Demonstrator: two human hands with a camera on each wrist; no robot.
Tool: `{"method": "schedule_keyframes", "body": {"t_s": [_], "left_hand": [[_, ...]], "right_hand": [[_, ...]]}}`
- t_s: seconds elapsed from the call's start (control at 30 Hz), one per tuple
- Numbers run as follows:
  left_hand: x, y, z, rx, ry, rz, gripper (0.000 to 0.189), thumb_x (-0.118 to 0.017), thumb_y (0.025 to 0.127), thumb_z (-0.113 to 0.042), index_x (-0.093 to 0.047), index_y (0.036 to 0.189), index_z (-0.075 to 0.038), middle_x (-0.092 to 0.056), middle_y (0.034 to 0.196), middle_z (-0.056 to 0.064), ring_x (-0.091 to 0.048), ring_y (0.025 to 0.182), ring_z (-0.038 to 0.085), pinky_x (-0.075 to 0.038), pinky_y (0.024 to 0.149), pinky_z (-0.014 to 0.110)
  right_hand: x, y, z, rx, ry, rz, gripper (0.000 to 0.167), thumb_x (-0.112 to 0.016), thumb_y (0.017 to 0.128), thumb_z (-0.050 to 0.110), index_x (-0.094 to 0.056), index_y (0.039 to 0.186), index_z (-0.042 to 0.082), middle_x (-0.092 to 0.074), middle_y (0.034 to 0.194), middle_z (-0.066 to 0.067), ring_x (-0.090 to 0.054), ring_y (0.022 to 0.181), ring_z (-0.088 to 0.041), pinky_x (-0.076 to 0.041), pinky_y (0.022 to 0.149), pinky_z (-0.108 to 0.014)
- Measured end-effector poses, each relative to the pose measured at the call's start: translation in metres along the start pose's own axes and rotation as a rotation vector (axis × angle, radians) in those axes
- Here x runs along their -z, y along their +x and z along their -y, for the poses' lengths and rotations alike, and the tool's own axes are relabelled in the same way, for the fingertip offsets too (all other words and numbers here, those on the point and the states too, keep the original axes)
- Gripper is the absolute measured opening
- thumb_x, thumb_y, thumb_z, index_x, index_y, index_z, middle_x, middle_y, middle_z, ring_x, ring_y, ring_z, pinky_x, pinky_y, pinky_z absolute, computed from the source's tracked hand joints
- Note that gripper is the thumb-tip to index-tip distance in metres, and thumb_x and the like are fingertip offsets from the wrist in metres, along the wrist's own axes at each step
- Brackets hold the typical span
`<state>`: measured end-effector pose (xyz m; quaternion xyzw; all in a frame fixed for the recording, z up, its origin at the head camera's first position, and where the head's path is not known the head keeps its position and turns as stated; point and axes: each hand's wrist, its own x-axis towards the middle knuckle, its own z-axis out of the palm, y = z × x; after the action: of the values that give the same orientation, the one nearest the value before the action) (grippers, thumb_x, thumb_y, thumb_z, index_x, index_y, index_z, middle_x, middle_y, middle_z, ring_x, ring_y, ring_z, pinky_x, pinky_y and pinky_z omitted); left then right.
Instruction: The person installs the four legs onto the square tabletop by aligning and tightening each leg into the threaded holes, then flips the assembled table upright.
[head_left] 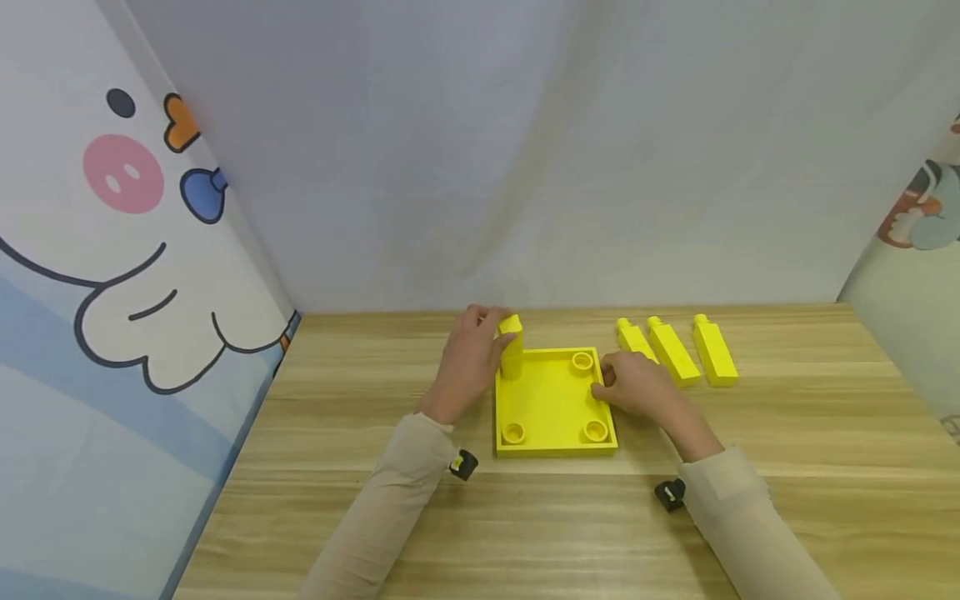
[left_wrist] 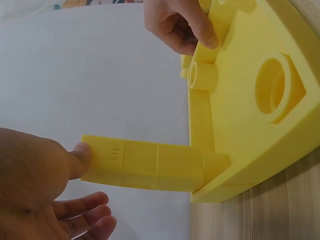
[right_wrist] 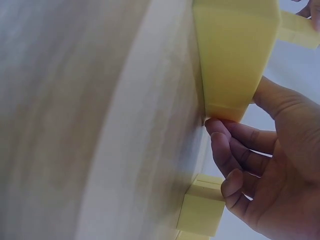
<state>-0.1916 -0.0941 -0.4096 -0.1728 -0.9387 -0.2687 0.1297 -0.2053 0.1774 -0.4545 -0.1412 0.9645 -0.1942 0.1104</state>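
A shallow yellow square tray (head_left: 555,404) with a raised rim lies on the table; round sockets show in three of its corners. At its far left corner stands a yellow square post (head_left: 512,346), upright, its narrower end down at the corner. My left hand (head_left: 467,362) pinches the post near its top; in the left wrist view the thumb lies on the post (left_wrist: 140,162) beside the embossed 115, while the other fingers are partly hidden. My right hand (head_left: 641,385) grips the tray's right side, thumb over the rim and fingers against the outer wall (right_wrist: 232,65).
Three more yellow posts lie to the right of the tray: a left one (head_left: 633,337) partly behind my right hand, a middle one (head_left: 675,354) and a right one (head_left: 716,354). A pale curtain (head_left: 600,167) hangs behind the wood-grain table (head_left: 555,533).
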Motion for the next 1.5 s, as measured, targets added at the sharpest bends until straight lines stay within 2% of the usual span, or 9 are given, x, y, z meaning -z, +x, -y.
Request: {"method": "schedule_keyframes", "body": {"t_s": [0.17, 0.37, 0.5, 0.73, 0.97, 1.2, 1.33, 1.5], "left_hand": [[0.0, 0.0, 0.001, -0.022, 0.011, 0.01, 0.035, -0.053, 0.105, -0.016, -0.058, 0.14, -0.013, -0.059, 0.122, 0.017, -0.056, 0.11, 0.032, -0.054, 0.089, 0.044], [-0.001, 0.001, 0.003, -0.032, 0.029, 0.01, 0.035, -0.051, 0.106, -0.016, -0.058, 0.141, -0.017, -0.06, 0.12, 0.016, -0.057, 0.107, 0.031, -0.055, 0.086, 0.043], [-0.002, 0.002, 0.005, -0.033, 0.004, 0.001, 0.035, -0.05, 0.106, -0.013, -0.06, 0.14, -0.018, -0.059, 0.116, 0.016, -0.057, 0.103, 0.029, -0.054, 0.085, 0.041], [-0.004, 0.003, 0.006, -0.016, -0.044, 0.011, 0.036, -0.049, 0.106, -0.007, -0.061, 0.139, -0.016, -0.054, 0.11, 0.016, -0.05, 0.094, 0.026, -0.048, 0.074, 0.034], [-0.002, 0.001, 0.007, 0.007, -0.041, 0.046, 0.038, -0.049, 0.107, -0.015, -0.056, 0.144, -0.017, -0.054, 0.117, 0.017, -0.053, 0.099, 0.028, -0.053, 0.079, 0.037], [0.003, -0.008, 0.014, -0.033, -0.064, 0.012, 0.042, -0.049, 0.108, -0.018, -0.049, 0.147, -0.005, -0.058, 0.123, 0.023, -0.058, 0.103, 0.034, -0.054, 0.088, 0.046], [0.003, -0.013, 0.021, 0.01, -0.079, 0.03, 0.043, -0.05, 0.108, -0.02, -0.049, 0.147, -0.001, -0.058, 0.128, 0.025, -0.057, 0.111, 0.035, -0.053, 0.095, 0.049], [-0.001, -0.02, 0.029, 0.137, -0.084, 0.111, 0.046, -0.052, 0.107, -0.024, -0.049, 0.147, -0.001, -0.057, 0.131, 0.024, -0.056, 0.12, 0.036, -0.051, 0.1, 0.049]], "right_hand": [[0.001, 0.001, -0.001, 0.004, -0.002, 0.0, 0.022, -0.066, 0.091, 0.029, -0.057, 0.082, 0.012, -0.052, 0.072, -0.001, -0.046, 0.065, -0.016, -0.032, 0.059, -0.029], [0.002, 0.001, -0.001, 0.01, -0.005, 0.0, 0.022, -0.066, 0.092, 0.029, -0.057, 0.081, 0.011, -0.052, 0.072, -0.001, -0.046, 0.065, -0.016, -0.033, 0.059, -0.029], [0.002, 0.001, -0.002, 0.012, 0.0, -0.001, 0.022, -0.066, 0.091, 0.028, -0.056, 0.081, 0.011, -0.051, 0.071, -0.001, -0.045, 0.065, -0.016, -0.032, 0.058, -0.029], [0.001, 0.001, -0.001, 0.014, 0.005, 0.0, 0.022, -0.066, 0.091, 0.027, -0.056, 0.081, 0.011, -0.051, 0.071, -0.001, -0.045, 0.065, -0.016, -0.032, 0.059, -0.029], [0.002, 0.001, -0.001, 0.009, 0.008, 0.005, 0.022, -0.066, 0.091, 0.028, -0.056, 0.081, 0.011, -0.051, 0.071, -0.001, -0.045, 0.065, -0.015, -0.032, 0.058, -0.029], [0.003, -0.001, 0.0, 0.009, 0.007, 0.004, 0.022, -0.067, 0.091, 0.028, -0.056, 0.081, 0.011, -0.052, 0.072, -0.001, -0.046, 0.065, -0.016, -0.032, 0.059, -0.029], [0.005, -0.002, 0.001, 0.012, 0.013, 0.005, 0.022, -0.067, 0.091, 0.027, -0.055, 0.081, 0.011, -0.051, 0.071, -0.001, -0.045, 0.065, -0.016, -0.032, 0.059, -0.029], [0.004, -0.002, 0.002, 0.012, 0.017, 0.006, 0.022, -0.066, 0.091, 0.026, -0.055, 0.081, 0.011, -0.05, 0.071, -0.001, -0.044, 0.064, -0.016, -0.032, 0.059, -0.029]]}}
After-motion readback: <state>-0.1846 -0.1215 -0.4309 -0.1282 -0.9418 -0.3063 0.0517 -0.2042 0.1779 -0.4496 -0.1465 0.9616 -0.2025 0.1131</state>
